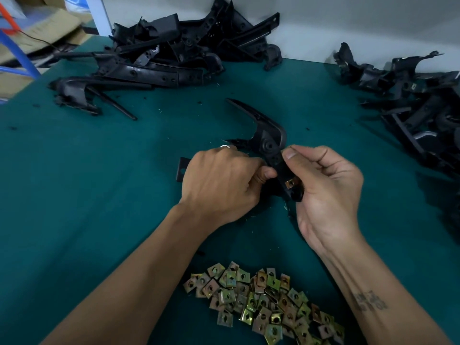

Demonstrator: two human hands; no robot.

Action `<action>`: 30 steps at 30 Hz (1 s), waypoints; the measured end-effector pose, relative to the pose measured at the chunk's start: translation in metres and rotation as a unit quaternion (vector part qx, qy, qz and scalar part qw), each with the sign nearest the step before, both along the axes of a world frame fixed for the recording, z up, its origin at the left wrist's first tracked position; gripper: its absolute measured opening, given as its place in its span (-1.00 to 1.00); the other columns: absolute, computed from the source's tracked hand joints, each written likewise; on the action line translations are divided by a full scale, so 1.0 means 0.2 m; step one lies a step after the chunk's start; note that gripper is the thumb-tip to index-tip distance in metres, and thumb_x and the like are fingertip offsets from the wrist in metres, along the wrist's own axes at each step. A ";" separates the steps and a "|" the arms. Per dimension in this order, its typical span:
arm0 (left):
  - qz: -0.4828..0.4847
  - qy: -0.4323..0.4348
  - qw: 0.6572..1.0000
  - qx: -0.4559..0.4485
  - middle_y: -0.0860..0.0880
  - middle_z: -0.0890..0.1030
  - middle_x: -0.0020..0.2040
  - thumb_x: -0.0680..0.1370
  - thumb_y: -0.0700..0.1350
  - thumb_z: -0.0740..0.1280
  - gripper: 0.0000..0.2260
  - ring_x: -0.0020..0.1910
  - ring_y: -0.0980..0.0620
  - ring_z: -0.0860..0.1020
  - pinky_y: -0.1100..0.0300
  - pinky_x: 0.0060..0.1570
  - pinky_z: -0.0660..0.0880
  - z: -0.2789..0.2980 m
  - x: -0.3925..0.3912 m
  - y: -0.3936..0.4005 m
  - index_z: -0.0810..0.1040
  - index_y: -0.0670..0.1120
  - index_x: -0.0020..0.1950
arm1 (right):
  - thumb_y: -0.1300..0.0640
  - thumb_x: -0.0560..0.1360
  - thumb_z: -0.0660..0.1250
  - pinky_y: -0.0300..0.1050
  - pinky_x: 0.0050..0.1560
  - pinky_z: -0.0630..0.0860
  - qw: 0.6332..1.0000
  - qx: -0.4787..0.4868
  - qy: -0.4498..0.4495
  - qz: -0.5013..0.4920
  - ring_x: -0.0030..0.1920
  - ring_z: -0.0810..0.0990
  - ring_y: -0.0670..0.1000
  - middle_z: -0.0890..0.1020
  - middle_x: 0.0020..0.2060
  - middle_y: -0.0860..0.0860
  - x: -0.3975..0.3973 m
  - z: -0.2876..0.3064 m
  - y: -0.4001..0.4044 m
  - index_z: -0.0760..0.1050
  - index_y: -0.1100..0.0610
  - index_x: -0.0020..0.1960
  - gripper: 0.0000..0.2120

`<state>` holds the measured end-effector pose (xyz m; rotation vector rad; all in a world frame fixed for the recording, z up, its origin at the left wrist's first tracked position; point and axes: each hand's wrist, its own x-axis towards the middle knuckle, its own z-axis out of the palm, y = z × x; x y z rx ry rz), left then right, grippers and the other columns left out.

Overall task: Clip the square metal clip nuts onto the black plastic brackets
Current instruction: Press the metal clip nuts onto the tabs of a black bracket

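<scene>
A curved black plastic bracket (267,135) lies in the middle of the green table, and both hands hold it. My left hand (221,183) grips its left part with curled fingers, the thumb against the bracket's arm. My right hand (326,188) curls round the lower end of that arm, thumb on top. A square metal clip nut (291,183) sits on the arm between my right fingers. A flat tab of the bracket (183,169) sticks out to the left of my left hand. A loose pile of clip nuts (263,297) lies near the table's front edge, between my forearms.
A heap of black brackets (159,53) lies at the back left against the wall. Another heap of brackets (418,95) fills the right edge. Cardboard and a blue frame (20,56) stand past the table's left corner. The green table (99,183) carries small black scraps.
</scene>
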<state>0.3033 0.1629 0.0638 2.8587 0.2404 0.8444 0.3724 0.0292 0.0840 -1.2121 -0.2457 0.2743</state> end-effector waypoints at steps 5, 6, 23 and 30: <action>0.006 -0.014 1.000 -0.005 0.01 0.53 -0.39 0.62 0.22 0.02 -0.52 -0.37 -0.14 0.52 0.16 -0.39 0.17 0.01 -0.01 0.00 0.46 0.00 -0.34 | 0.45 0.47 0.43 0.25 0.25 0.52 0.999 -0.010 -0.028 0.022 -0.07 0.60 0.17 0.67 -0.20 0.15 0.00 0.02 0.00 0.62 0.19 -0.21 -0.81; 0.004 -0.013 1.000 -0.006 0.01 0.53 -0.39 0.62 0.22 0.02 -0.52 -0.36 -0.14 0.52 0.15 -0.39 0.17 0.01 -0.01 0.00 0.46 0.00 -0.35 | 0.46 0.48 0.42 0.26 0.26 0.51 0.999 -0.009 -0.027 0.021 -0.07 0.59 0.17 0.66 -0.20 0.16 0.00 0.02 0.00 0.61 0.21 -0.20 -0.81; -0.012 -0.019 1.000 -0.005 -0.05 0.50 -0.41 0.63 0.16 0.09 -0.62 -0.42 -0.18 0.49 0.14 -0.43 0.25 0.00 0.00 0.01 0.28 0.04 -0.34 | 0.46 0.47 0.44 0.24 0.25 0.52 0.998 -0.018 -0.046 0.033 -0.06 0.60 0.17 0.67 -0.16 0.19 0.02 0.00 -0.01 0.61 0.19 -0.22 -0.79; -0.038 -0.052 0.998 -0.023 -0.05 0.51 -0.41 0.64 0.20 0.00 -0.62 -0.43 -0.19 0.48 0.14 -0.44 0.24 0.00 -0.01 0.00 0.20 0.06 -0.31 | 0.40 0.38 0.44 0.34 0.29 0.47 0.997 0.035 -0.036 0.053 -0.01 0.60 0.22 0.66 -0.14 0.20 0.00 0.00 -0.01 0.62 0.19 -0.24 -0.87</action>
